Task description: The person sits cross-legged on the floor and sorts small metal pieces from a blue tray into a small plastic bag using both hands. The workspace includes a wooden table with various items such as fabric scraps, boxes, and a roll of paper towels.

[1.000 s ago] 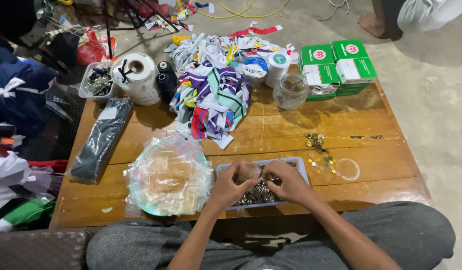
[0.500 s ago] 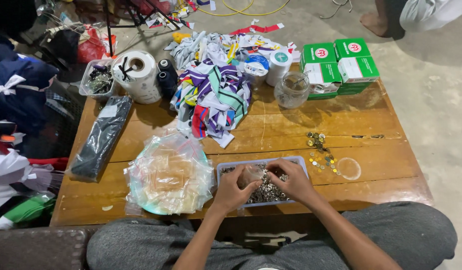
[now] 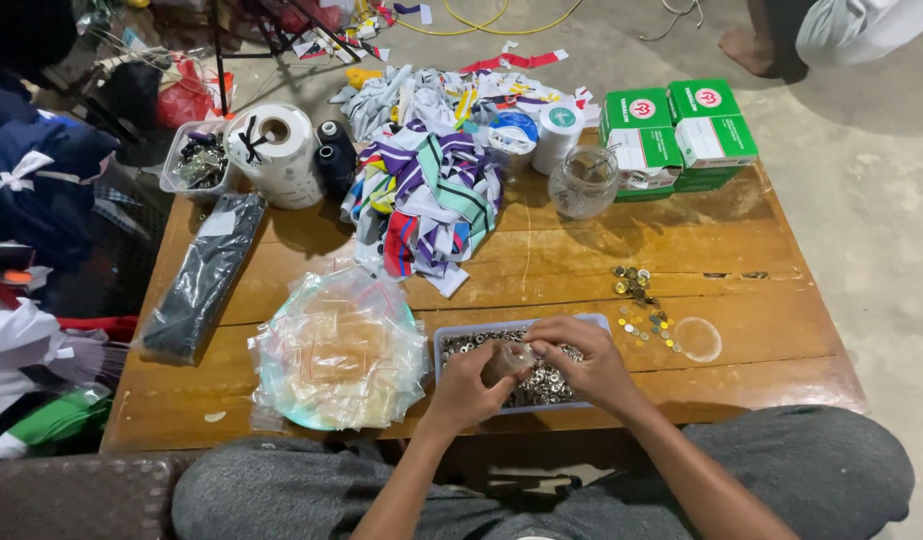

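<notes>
Both hands meet over a shallow blue tray [image 3: 441,345] full of small metal rings at the near edge of a low wooden table [image 3: 541,250]. My left hand [image 3: 466,385] holds a small clear plastic bag [image 3: 508,360] above the tray. My right hand [image 3: 581,360] pinches at the bag's top, fingers curled over the rings. Just left of the tray lies a pile of clear plastic bags [image 3: 331,345] on a round teal plate.
Loose gold and silver rings [image 3: 641,300] lie right of the tray. Farther back are a heap of striped ribbon pieces [image 3: 426,195], a glass jar [image 3: 583,182], green and white boxes [image 3: 676,130], a white roll [image 3: 276,150], black thread spools [image 3: 333,155] and a long black packet [image 3: 201,275]. A person's foot [image 3: 746,45] rests beyond the table.
Both hands stayed over the tray, working the small bag; my left hand has drawn closer to my right, and the bag now sits between them.
</notes>
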